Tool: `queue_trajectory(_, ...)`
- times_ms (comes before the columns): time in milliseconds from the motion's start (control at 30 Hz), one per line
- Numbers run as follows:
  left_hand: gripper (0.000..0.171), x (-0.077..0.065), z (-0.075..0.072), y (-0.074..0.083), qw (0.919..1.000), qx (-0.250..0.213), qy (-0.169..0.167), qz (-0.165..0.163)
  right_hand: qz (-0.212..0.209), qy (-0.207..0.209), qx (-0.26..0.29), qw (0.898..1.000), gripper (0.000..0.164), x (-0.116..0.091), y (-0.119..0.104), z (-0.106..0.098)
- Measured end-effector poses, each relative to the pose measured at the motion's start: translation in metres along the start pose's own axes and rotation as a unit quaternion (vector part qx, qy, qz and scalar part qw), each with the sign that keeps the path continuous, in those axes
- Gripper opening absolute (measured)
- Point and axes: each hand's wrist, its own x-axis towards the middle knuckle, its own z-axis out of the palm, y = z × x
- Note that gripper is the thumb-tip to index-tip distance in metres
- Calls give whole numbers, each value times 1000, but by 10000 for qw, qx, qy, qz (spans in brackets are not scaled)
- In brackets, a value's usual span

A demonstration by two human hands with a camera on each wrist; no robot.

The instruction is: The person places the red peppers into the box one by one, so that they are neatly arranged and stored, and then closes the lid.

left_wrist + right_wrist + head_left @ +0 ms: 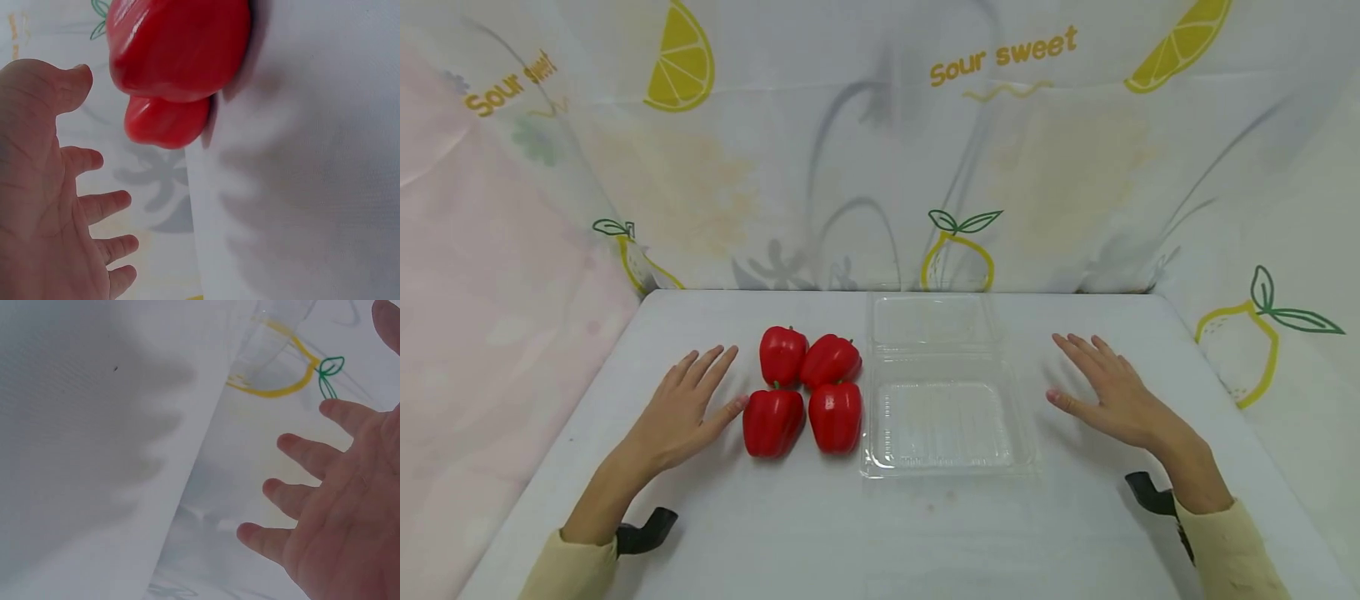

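Note:
Several red bell peppers (772,423) stand bunched in two rows on the white table, left of a clear plastic clamshell box (947,421). The box lies opened flat, its lid (934,322) toward the back wall. My left hand (679,412) hovers just left of the peppers, fingers spread and holding nothing; its thumb tip overlaps the front left pepper in the head view. In the left wrist view, two peppers (181,50) show beyond the thumb. My right hand (1112,396) hovers right of the box, fingers extended, nothing in it.
The white table (955,542) meets a cloth backdrop (850,150) printed with lemons along its back edge. Cloth also hangs at both sides. A black wrist mount (647,531) sits at the left cuff, and another black mount (1150,493) at the right cuff.

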Motion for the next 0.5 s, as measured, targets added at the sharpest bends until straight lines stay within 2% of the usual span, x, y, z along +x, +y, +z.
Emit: queue_trajectory(500, 77, -4, 1, 14, 9992, -306, -206, 178, -104, -400, 617, 9972, 83, -3, -13, 3)
